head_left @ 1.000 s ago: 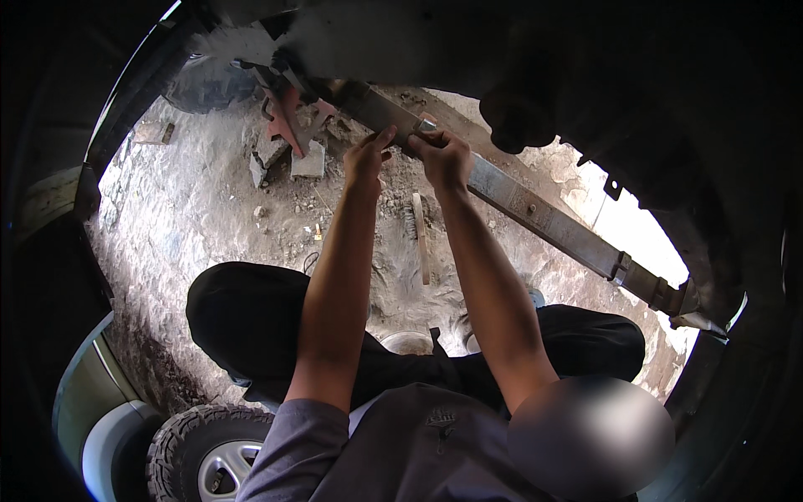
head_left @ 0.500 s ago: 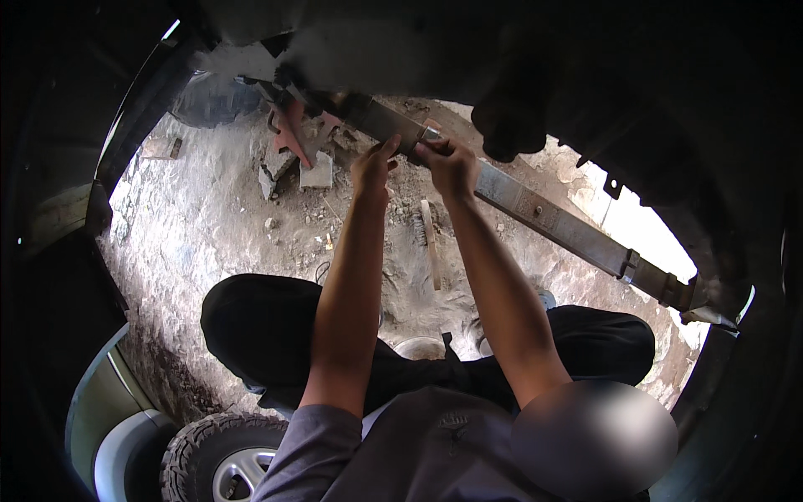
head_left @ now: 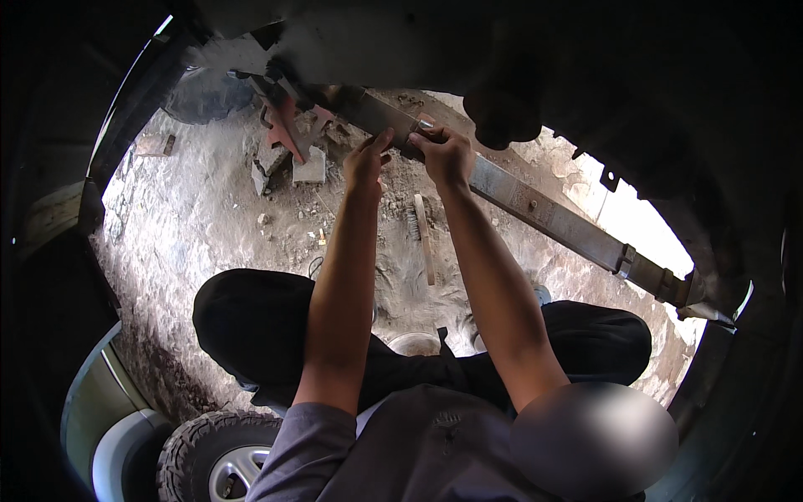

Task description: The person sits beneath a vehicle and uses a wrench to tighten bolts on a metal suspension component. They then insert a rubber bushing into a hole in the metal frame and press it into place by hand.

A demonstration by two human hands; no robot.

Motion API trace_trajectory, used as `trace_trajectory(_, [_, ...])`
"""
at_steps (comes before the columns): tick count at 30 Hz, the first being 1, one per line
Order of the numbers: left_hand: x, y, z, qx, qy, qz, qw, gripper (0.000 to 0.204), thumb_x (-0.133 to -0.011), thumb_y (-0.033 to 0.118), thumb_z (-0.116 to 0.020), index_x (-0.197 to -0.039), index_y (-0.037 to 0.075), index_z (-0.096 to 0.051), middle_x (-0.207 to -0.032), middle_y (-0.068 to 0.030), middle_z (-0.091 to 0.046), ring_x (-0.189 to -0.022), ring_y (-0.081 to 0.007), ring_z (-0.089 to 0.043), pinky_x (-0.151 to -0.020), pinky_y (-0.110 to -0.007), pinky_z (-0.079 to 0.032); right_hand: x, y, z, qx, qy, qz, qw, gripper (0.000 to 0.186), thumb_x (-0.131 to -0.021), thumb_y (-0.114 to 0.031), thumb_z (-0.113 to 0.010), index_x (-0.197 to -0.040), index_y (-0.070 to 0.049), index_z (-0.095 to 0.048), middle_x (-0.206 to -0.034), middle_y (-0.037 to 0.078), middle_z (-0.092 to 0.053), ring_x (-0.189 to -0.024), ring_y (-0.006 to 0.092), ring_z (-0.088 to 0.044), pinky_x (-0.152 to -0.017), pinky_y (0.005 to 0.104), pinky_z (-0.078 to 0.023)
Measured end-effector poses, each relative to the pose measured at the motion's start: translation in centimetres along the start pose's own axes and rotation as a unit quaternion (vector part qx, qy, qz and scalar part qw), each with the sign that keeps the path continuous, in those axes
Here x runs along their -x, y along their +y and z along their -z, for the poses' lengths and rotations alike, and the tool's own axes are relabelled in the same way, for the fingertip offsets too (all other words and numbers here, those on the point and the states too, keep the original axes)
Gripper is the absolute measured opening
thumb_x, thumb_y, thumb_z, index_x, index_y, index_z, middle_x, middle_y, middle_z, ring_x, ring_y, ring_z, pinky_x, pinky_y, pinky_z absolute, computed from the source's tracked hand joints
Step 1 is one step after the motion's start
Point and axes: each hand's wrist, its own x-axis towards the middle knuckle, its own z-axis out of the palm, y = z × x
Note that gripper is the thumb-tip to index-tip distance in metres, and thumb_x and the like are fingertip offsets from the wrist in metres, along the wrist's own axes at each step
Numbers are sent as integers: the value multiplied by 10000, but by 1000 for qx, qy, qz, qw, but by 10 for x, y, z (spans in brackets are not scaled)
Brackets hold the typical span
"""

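A long grey-brown leaf spring runs slantwise from the upper left to the lower right, under the dark underside of a vehicle. At its upper left stretch, my left hand is closed at the near edge, with a fingertip against the spring's face. Just to the right, my right hand is closed around the spring, its thumb pressed on the face. A small shiny metal clip shows beside that thumb. Fingers behind the spring are hidden. Farther down, a metal band wraps the spring.
A red metal stand and concrete blocks sit on the dirt floor at the far left. A flat strip lies between my forearms. At the lower left is a wheel with a knobbly tyre. Dark bodywork surrounds the view.
The whole view has shifted slightly. Both hands keep their places on the leaf spring, with a small change in how the fingers lie around the clip.
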Motion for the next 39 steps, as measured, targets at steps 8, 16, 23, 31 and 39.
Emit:
trace_trajectory(8, [-5,-7,8,-53,-54,31,997,403,-923,382,-767,-1276,201,-700,-1198,56,-697,-1033,-171,-597,-1060,-651,-288,-5,7,-6,35,2,-19,999,304,-769,-365,-897,-938,-121,-832,-848,63,-790,-784,168,-736,-757,320,-552])
trace_trajectory(16, [-3,-5,3,-8,-2,-12,1000,371,-850,234,-871,-1120,0,-771,-1083,-58,-756,-978,-152,-677,-777,-312,-530,6,6,-8,9,17,5,1000,286,-770,-334,-898,-938,-113,-827,-869,67,-795,-799,173,-744,-774,329,-555])
trace_trajectory(23, [-13,-7,10,-57,-47,17,997,383,-912,401,-773,-1233,202,-713,-1205,60,-702,-1039,-173,-607,-1038,-648,-283,14,7,-12,-33,24,29,999,307,-772,-334,-891,-943,-90,-816,-854,70,-789,-795,170,-738,-764,330,-553])
trace_trajectory(31, [-15,-11,14,-52,-59,16,997,445,-865,433,-832,-1236,207,-733,-1217,73,-696,-1015,-166,-595,-1043,-658,-290,14,4,-7,-15,12,9,1000,306,-766,-344,-894,-963,-121,-822,-875,77,-792,-805,211,-747,-799,349,-550])
trace_trajectory(39, [-13,-5,11,-55,-60,39,996,488,-841,452,-852,-1240,204,-723,-1206,77,-688,-999,-165,-584,-1048,-643,-295,11,0,-1,30,-5,2,1000,326,-761,-368,-897,-968,-126,-827,-874,59,-796,-805,189,-750,-788,335,-560])
